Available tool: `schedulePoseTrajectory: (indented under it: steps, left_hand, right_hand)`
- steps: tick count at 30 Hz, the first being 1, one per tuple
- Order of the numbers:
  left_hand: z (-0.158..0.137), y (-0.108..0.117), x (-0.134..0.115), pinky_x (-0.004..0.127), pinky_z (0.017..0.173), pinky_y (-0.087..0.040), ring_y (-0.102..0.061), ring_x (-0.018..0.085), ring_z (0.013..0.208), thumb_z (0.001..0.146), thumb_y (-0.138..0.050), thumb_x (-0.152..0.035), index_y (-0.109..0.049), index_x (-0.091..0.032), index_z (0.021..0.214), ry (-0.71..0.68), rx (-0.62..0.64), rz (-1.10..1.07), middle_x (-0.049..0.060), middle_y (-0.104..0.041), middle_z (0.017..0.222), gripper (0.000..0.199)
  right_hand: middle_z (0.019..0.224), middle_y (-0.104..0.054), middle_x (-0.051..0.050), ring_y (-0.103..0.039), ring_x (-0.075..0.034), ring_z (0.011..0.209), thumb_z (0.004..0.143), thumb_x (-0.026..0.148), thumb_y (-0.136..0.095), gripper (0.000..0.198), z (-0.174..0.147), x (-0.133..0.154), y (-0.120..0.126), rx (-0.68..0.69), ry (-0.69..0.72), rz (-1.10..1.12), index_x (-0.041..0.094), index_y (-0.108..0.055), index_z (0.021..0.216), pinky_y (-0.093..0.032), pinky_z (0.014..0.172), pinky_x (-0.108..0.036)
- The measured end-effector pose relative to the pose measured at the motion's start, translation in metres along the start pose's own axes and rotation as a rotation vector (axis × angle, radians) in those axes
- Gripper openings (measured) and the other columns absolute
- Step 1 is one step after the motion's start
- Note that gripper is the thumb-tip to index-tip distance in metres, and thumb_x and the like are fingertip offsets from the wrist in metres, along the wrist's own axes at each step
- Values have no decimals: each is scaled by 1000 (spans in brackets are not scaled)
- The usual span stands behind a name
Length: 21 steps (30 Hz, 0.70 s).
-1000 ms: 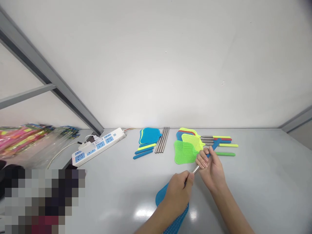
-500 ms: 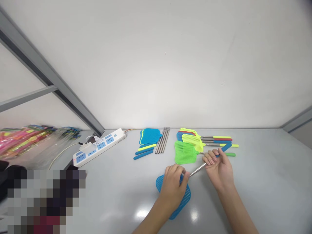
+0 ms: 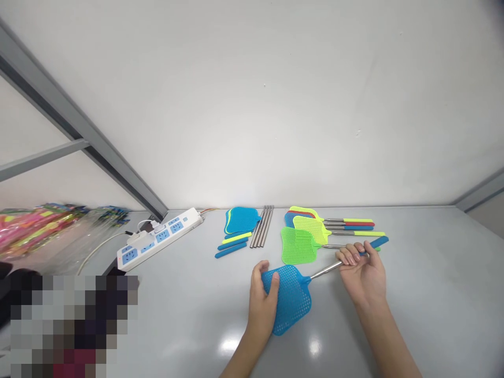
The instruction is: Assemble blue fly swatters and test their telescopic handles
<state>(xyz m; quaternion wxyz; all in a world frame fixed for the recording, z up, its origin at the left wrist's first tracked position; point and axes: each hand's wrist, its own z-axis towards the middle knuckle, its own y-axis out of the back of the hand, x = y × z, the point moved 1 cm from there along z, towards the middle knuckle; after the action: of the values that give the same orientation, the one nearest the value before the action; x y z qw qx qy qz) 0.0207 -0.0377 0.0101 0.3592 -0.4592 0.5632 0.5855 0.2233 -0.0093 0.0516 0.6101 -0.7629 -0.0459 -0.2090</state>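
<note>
Over the grey table point(image 3: 429, 294), one blue swatter point(image 3: 293, 302) slants, head point(image 3: 286, 291) to the left; the left hand point(image 3: 263, 302) pinches that head's edge, the right hand point(image 3: 364, 275) curls round the grip point(image 3: 380, 242); uneven pulling could, I judge, twist the head off its shaft point(image 3: 326, 270). Behind lie five other swatters point(image 3: 299, 247); stacked heads point(image 3: 242, 219), too overlapped to count; four rods point(image 3: 263, 226); four loose grips point(image 3: 232, 243).

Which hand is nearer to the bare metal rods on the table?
Left. The left hand, holding the blue swatter head, is in front of the metal rods; the right hand, around the blue handle, is farther off, in front and well to their right.
</note>
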Motion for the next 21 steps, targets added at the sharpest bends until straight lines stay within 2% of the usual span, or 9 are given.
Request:
schedulePoseTrajectory:
  steps: [4,7,11,14,18,21]
  left_hand:
    - [-2,-2,1,33,88,-38,-50,18,102,78,-45,-43,-34,-22,115,159,-7,-207,7,-48,114,44]
    - [-2,-5,1,31,78,-45,-56,17,89,75,-51,-44,-33,-23,117,333,71,-510,6,-53,106,51]
    - [0,-5,-2,31,76,-47,-59,19,87,71,-60,-38,-36,-22,120,489,165,-832,8,-58,104,57]
    - [0,-2,-6,32,75,-48,-60,21,85,69,-62,-34,-42,-20,118,569,208,-925,9,-60,103,55]
    - [-2,-2,-9,37,76,-48,-61,25,83,70,-61,-35,-54,-11,105,676,363,-943,13,-63,97,42]
    - [-3,-1,-10,39,79,-46,-61,26,86,71,-60,-33,-56,-12,103,681,414,-952,13,-64,96,38]
  right_hand:
    - [51,-30,7,-34,-6,43,74,18,-52,19,0,1,1,-4,39,30,18,-37,61,-35,42,-19]
    - [51,-30,7,-33,-6,43,74,17,-51,18,-1,0,2,-13,60,42,18,-38,62,-35,42,-18]
    - [51,-28,7,-32,-6,42,74,17,-51,20,-1,-3,5,-26,92,25,18,-36,61,-34,41,-18]
    - [50,-25,8,-30,-6,41,73,18,-51,22,-1,-5,8,-48,108,24,18,-34,60,-33,39,-18]
    - [49,-24,8,-28,-6,40,74,19,-49,22,-1,-6,6,-70,100,43,18,-33,59,-31,38,-18]
    - [47,-21,8,-25,-6,38,74,21,-49,25,-2,-6,1,-76,105,31,18,-30,57,-27,35,-18]
